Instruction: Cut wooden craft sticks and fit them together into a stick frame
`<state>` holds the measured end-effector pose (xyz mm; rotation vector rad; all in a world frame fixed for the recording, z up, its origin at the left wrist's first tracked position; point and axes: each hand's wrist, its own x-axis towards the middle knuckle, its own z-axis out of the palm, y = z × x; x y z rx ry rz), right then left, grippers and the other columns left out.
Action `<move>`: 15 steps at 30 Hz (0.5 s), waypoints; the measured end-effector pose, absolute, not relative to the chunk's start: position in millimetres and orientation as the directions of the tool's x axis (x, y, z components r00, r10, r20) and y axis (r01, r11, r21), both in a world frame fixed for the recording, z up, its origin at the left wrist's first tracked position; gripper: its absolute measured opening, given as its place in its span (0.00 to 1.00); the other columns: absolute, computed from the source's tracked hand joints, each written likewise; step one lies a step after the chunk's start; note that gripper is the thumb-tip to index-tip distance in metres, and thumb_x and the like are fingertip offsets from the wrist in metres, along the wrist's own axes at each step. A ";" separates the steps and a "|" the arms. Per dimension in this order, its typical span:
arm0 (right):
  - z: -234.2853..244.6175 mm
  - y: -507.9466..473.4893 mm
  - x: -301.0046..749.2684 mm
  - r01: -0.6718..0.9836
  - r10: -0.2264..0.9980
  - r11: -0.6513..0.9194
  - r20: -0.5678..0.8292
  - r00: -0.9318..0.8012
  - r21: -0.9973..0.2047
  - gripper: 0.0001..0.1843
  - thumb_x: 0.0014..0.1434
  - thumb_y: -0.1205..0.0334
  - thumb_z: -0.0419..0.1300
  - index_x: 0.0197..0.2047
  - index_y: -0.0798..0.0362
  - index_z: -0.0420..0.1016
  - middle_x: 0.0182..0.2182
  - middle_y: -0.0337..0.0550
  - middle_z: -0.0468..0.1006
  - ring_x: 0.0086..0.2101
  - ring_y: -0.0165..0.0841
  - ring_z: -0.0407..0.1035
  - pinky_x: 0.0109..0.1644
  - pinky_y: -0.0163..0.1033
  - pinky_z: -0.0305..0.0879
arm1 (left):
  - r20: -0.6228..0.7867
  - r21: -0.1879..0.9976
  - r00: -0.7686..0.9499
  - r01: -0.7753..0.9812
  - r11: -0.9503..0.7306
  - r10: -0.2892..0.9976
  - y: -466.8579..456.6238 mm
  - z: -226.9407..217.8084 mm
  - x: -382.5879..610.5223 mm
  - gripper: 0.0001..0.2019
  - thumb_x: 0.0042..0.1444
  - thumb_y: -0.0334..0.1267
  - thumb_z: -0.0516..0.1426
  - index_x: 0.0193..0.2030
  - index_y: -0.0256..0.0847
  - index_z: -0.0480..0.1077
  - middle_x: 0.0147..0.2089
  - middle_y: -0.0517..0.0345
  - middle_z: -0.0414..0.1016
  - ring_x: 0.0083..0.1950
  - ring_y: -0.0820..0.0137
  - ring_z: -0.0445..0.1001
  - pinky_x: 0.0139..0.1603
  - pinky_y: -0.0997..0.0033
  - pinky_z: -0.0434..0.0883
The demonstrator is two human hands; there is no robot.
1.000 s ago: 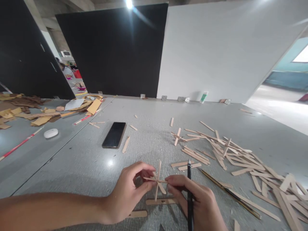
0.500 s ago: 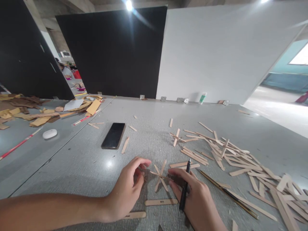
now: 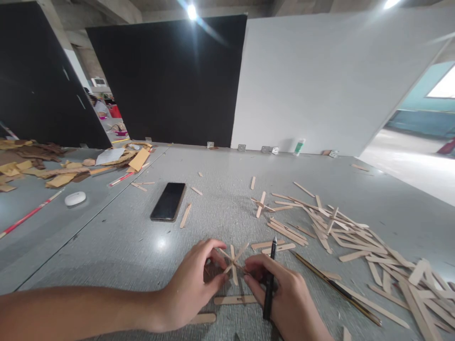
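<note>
Between my hands is a star of crossed wooden craft sticks (image 3: 232,261). My left hand (image 3: 190,284) is closed on its left arms, thumb and fingertips at the stick ends. My right hand (image 3: 286,289) pinches the tip of a right arm and also carries a black pen (image 3: 270,284), pointing away from me, along the index finger. Just below the star lies a loose craft stick (image 3: 227,300) with a small slot in it. Another craft stick (image 3: 205,318) is partly hidden by my left hand.
A phone (image 3: 168,201) and a white earbud case (image 3: 75,199) lie to the left. Beyond my right hand stand a small stick cross (image 3: 261,204) and a wide pile of craft sticks (image 3: 355,239). A brown-and-black pen-like tool (image 3: 337,286) lies nearer. Cardboard scraps (image 3: 64,173) cover the far left.
My left hand has moved right and closed onto the star. My right hand has shifted slightly left, and the star has turned and moved a little left.
</note>
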<state>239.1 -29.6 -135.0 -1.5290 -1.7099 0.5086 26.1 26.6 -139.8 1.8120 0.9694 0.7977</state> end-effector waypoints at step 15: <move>-131.9 -30.8 239.1 0.588 0.962 0.233 0.273 -0.021 -0.775 0.07 0.68 0.60 0.60 0.36 0.48 0.77 0.29 0.35 0.81 0.28 0.33 0.74 0.35 0.36 0.68 | 0.182 0.898 0.516 0.259 -0.355 0.837 25.9 -126.9 23.8 0.16 0.56 0.29 0.67 0.51 0.46 0.77 0.53 0.55 0.78 0.56 0.60 0.76 0.59 0.57 0.72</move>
